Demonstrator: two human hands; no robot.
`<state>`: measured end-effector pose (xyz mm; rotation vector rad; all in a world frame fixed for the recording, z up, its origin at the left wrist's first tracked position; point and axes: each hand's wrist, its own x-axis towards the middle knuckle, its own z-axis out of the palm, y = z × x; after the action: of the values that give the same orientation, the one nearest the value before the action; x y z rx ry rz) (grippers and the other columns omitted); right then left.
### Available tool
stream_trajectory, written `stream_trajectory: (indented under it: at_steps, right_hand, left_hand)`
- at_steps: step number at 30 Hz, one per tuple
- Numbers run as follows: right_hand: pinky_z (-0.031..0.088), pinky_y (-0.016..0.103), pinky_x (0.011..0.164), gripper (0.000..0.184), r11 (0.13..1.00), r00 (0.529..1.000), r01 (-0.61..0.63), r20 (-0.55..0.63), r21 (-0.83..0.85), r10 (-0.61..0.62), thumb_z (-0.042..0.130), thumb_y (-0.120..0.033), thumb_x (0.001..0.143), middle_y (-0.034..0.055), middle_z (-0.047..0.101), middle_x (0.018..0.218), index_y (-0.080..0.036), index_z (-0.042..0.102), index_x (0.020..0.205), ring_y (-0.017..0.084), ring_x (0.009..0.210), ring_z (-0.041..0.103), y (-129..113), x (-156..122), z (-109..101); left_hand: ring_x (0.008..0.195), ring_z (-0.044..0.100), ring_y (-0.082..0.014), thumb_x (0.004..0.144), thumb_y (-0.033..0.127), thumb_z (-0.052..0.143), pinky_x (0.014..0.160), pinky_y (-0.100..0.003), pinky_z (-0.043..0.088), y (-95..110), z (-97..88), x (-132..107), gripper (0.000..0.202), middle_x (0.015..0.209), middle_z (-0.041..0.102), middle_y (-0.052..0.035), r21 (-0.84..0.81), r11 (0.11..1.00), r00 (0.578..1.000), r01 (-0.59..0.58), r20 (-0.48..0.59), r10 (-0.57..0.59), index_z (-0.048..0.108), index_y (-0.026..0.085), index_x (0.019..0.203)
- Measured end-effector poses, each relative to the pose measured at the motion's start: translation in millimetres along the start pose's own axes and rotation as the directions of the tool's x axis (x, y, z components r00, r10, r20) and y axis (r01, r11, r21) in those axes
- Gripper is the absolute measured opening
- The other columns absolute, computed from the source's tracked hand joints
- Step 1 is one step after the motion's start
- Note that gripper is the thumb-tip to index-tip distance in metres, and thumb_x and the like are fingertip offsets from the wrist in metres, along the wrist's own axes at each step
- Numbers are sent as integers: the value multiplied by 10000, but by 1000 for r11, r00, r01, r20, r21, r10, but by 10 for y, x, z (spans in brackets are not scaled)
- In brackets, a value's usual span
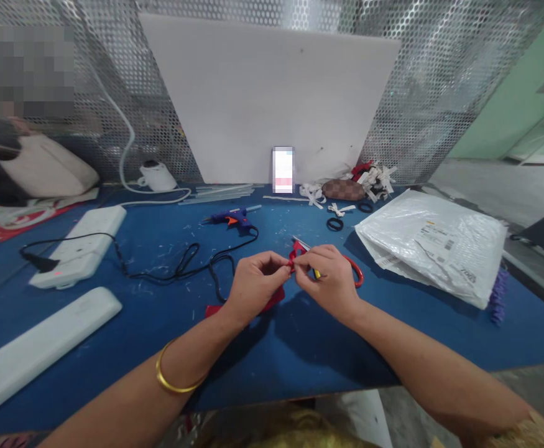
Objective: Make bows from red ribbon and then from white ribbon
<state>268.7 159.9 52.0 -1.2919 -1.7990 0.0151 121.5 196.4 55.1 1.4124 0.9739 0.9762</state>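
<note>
Above the blue table, my left hand (258, 281) and my right hand (328, 277) meet, both closed in a pinch on a red ribbon (295, 250). The ribbon is small between the fingertips, and its exact form is partly hidden. Scissors with a red handle (358, 271) lie behind and below my right hand, their blades pointing away to the left. Under my left hand is more red material (213, 309), mostly covered by the hand and wrist. A blue glue gun (234, 217) rests farther back, its black cord running left.
A white power strip (85, 246) and a long white case (43, 348) occupy the left. At the right lies a plastic-wrapped package (434, 242). A lit phone (283, 170) leans against the white board (272, 93), near ribbon bows (339, 210) and black hair ties (334, 224).
</note>
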Motion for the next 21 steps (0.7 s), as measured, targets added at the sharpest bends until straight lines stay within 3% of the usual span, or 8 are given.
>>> stream_trajectory:
  at_steps: [7, 9, 15, 21]
  right_hand:
    - [409, 273, 640, 152, 944, 977, -214, 63, 250, 205, 548, -195, 814, -3, 620, 633, -210, 649, 700, 141, 624, 556, 0, 33, -24]
    - [414, 273, 646, 128, 947, 981, -194, 66, 254, 183, 563, -231, 828, 7, 642, 681, -213, 664, 751, 146, 659, 574, 12, 34, -25]
    - [398, 304, 760, 130, 1000, 999, 15, 39, 3, -15, 546, -161, 808, 10, 647, 705, -212, 657, 762, 143, 692, 579, 34, 11, -7]
    - [407, 272, 671, 137, 996, 998, -69, 8, 53, 69, 542, -138, 769, -11, 587, 591, -199, 632, 685, 128, 605, 540, -1, -10, 22]
  left_hand:
    - [550, 538, -90, 641, 220, 694, 563, -190, 421, 41, 0, 6, 95, 575, 629, 6, -72, 996, 999, 53, 1, -53, 663, 134, 664]
    - [556, 541, -88, 646, 217, 693, 572, -186, 423, 59, 1, 5, 88, 583, 634, 6, -79, 996, 999, 42, -12, -44, 668, 136, 667]
    - [567, 542, -94, 636, 227, 705, 564, -195, 421, 16, 8, 4, 111, 611, 637, 0, -30, 999, 1000, 28, -14, -28, 669, 129, 673]
    - [518, 523, -89, 638, 217, 695, 513, -195, 406, -14, 8, 0, 107, 580, 621, 5, -59, 994, 996, 88, 17, -88, 655, 126, 679]
